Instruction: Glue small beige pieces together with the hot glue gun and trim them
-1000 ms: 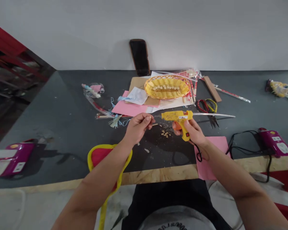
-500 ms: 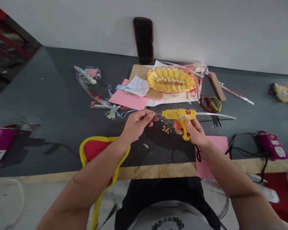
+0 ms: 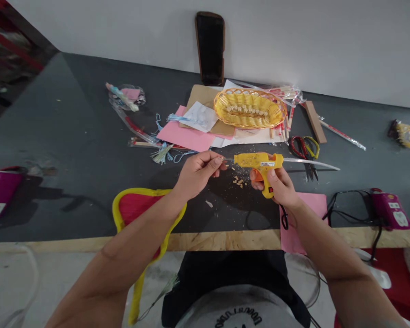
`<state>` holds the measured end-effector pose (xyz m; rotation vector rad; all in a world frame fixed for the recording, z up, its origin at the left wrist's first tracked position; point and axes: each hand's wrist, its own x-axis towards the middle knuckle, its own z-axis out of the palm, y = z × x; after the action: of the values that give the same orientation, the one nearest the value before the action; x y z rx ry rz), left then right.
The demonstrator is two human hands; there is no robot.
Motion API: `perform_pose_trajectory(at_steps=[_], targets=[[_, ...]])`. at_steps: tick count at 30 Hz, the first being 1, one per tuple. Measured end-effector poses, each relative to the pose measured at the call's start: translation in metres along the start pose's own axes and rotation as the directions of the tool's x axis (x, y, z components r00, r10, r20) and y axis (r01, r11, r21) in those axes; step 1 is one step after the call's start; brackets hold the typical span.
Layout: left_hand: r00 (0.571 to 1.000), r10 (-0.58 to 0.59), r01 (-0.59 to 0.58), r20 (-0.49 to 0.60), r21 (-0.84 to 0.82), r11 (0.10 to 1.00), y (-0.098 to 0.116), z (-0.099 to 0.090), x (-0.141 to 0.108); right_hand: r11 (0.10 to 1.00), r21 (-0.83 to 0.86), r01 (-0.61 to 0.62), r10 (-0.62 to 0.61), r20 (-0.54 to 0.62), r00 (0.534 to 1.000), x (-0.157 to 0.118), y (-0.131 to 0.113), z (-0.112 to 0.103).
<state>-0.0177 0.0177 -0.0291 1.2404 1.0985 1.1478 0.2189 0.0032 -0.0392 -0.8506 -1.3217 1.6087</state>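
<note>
My right hand point(image 3: 282, 184) is wrapped around the handle of a yellow hot glue gun point(image 3: 256, 160), its fingers by the orange trigger. A clear glue stick point(image 3: 312, 162) sticks out of the back of the gun. The nozzle points left at the fingertips of my left hand point(image 3: 200, 173). Thumb and forefinger are pinched there, and whatever they hold is too small and hidden to name. Below the gun, several small tan bits point(image 3: 239, 183) lie scattered on the dark tabletop point(image 3: 89, 150).
Behind the hands, a yellow woven basket point(image 3: 249, 120) with small pale pieces sits on papers. Red-and-yellow scissors point(image 3: 305, 148) lie right of it. A phone point(image 3: 210, 48) leans on the wall. Blue tassels point(image 3: 162, 152) lie left, near a red, yellow-edged fabric piece point(image 3: 133, 207). A purple power socket point(image 3: 391, 209) stands right.
The whole view has shifted slightly as the head moved. Both hands keep nearly the same pose, with the gun's nozzle still close to the left fingertips.
</note>
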Motion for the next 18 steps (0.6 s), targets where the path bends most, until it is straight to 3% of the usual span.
perform_pose_trajectory(at_steps=[18], targets=[[0.999,0.01,-0.01,0.032,0.0,1.0,0.0033,0.0013,-0.0012,0.999,0.036,0.039,-0.04,0.033,0.999,0.0005,-0.0031,0.0024]])
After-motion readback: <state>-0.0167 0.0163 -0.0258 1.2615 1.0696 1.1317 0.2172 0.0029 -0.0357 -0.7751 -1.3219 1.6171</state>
